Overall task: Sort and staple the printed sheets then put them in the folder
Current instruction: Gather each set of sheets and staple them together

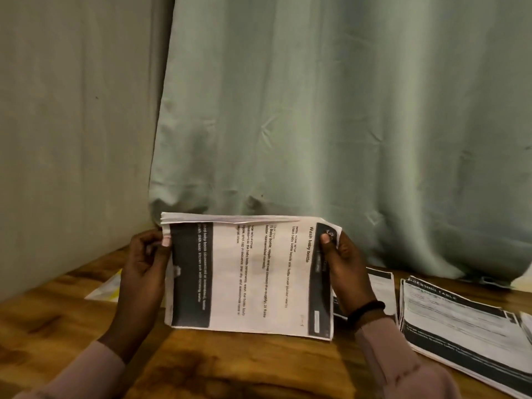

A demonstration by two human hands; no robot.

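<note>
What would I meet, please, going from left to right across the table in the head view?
Yellow-and-white sheet → left hand → held stack of printed sheets → right hand → small pile partly hidden behind that wrist → large pile of printed sheets.

Top sheet of held stack (250, 277), turned sideways: heading "Wash baby bottle" read beside dark band. Smaller lines partly read: "Used baby bottle", "1) Baby bottle, nipple, and cap". Pile of sheets (460, 321) at right on counter: white header "DRESSING TABLE" partly read; remaining print too blurred.
</note>
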